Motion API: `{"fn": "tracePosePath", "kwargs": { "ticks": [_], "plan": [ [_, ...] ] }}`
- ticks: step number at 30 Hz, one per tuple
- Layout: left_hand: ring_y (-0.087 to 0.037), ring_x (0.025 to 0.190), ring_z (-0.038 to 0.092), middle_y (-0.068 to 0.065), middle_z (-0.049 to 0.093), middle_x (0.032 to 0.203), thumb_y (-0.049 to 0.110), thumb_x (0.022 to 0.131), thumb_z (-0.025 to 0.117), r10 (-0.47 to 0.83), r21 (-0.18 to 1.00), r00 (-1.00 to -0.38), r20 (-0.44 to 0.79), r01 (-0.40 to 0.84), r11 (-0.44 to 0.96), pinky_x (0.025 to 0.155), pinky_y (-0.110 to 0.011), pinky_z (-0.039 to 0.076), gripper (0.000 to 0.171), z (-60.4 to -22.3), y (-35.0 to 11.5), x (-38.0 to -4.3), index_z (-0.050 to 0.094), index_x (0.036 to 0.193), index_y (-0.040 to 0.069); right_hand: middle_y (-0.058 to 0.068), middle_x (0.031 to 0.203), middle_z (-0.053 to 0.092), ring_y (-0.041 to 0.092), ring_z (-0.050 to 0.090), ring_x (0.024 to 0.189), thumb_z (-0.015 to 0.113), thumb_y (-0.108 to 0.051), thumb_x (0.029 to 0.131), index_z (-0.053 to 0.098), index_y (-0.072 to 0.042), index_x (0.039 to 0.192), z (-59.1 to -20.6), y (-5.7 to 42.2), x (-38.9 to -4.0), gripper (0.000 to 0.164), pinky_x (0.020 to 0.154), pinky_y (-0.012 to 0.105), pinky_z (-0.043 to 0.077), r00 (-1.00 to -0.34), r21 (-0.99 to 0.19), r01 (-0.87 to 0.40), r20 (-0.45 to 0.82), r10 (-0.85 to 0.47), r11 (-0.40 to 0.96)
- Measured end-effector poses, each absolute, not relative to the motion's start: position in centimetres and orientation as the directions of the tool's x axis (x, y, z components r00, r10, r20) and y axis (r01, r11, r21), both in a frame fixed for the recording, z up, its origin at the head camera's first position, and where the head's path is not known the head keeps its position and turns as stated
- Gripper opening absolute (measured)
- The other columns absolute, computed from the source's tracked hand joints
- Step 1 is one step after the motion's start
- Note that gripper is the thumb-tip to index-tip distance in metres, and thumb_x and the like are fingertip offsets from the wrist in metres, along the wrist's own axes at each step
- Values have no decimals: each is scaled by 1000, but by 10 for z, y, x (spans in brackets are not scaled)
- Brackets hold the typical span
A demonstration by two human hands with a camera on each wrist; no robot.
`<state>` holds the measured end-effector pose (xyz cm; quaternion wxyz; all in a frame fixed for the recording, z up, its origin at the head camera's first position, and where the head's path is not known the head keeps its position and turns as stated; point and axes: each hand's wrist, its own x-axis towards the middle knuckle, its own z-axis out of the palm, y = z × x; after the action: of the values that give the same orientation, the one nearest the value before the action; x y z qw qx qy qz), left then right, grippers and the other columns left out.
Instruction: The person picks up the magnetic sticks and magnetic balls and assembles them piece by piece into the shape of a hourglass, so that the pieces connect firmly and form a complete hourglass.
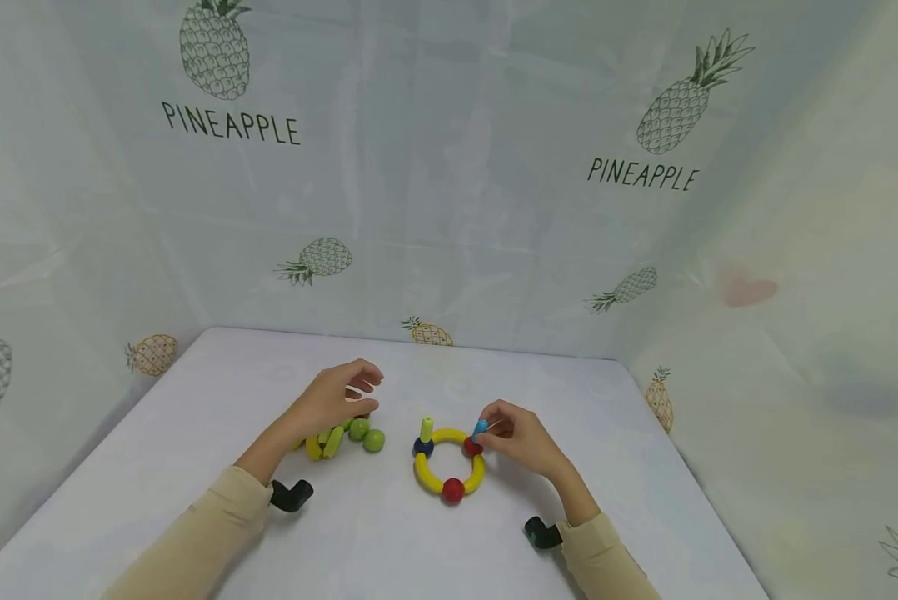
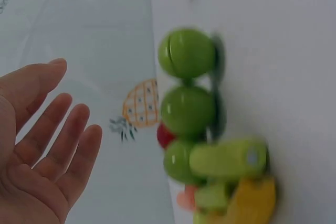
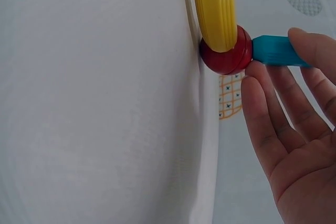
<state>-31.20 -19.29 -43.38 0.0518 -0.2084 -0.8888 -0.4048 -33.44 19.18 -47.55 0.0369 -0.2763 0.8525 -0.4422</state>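
Beige sleeves (image 1: pixel 202 533) extend from the lower edge of the head view, one per side. At each cuff, a black fitting (image 1: pixel 291 496) projects inward above the white table (image 1: pixel 389 542).

Right hand (image 1: pixel 520 437): grasping. Thumb and fingers pinch the blue stick (image 3: pixel 275 51). The stick's lower end meets the far-right red ball (image 3: pixel 228 56) of the ring (image 1: pixel 426 477).

Ring location: flat on the table, between the two hands. Construction: yellow curves (image 1: pixel 476 475) joined by balls. A second red ball (image 1: pixel 453 491) sits at the near side; a navy ball (image 1: pixel 423 447) sits at the far left. One green stick (image 1: pixel 426 429) stands upright on the navy ball.

Left hand (image 1: pixel 335 398): released. Fingers are loosely bent and separated, positioned above the loose parts and apart from the green balls (image 2: pixel 189 53). Loose parts also include a short green piece (image 2: pixel 226 159) and a yellow piece (image 2: pixel 254 203), both blurred in the left wrist view.

Background: pale curtain (image 1: pixel 449 183) printed with pineapples (image 1: pixel 215 54), behind the table's far edge.
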Motion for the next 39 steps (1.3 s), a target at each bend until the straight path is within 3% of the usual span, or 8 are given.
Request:
{"fn": "tracePosePath", "kwargs": {
  "ticks": [10,16,21,39],
  "plan": [
    [-31,114,70,-6,71,125,20,95,83,374,578,-889,263,456,677,99,-49,59,39,-431,-252,-318,65,129,13,-1,105,74,17,73,94,82,-18,95,67,-16,113,-476,195,-332,23,83,26,61,-848,-786,-427,177,-500,446],
    [-31,109,70,-13,72,120,9,94,82,426,525,-879,213,471,709,94,-50,61,32,-439,-274,-323,67,121,10,-2,105,74,18,73,94,82,-17,96,67,-17,113,-476,196,-330,23,84,25,61,-852,-788,-419,170,-494,452],
    [-30,108,70,-11,73,119,8,94,81,442,498,-886,145,451,741,96,-54,60,28,-448,-284,-330,69,120,8,-1,106,74,17,72,93,82,-19,96,67,-16,113,-476,196,-331,23,84,25,60,-852,-786,-419,168,-495,454],
    [-22,106,65,6,71,108,14,96,79,498,470,-867,10,444,763,96,-50,59,15,-459,-286,-347,72,105,22,-3,104,74,15,72,94,82,-16,95,67,-18,113,-473,191,-330,23,84,26,60,-848,-776,-432,176,-501,459]
  ]
}}
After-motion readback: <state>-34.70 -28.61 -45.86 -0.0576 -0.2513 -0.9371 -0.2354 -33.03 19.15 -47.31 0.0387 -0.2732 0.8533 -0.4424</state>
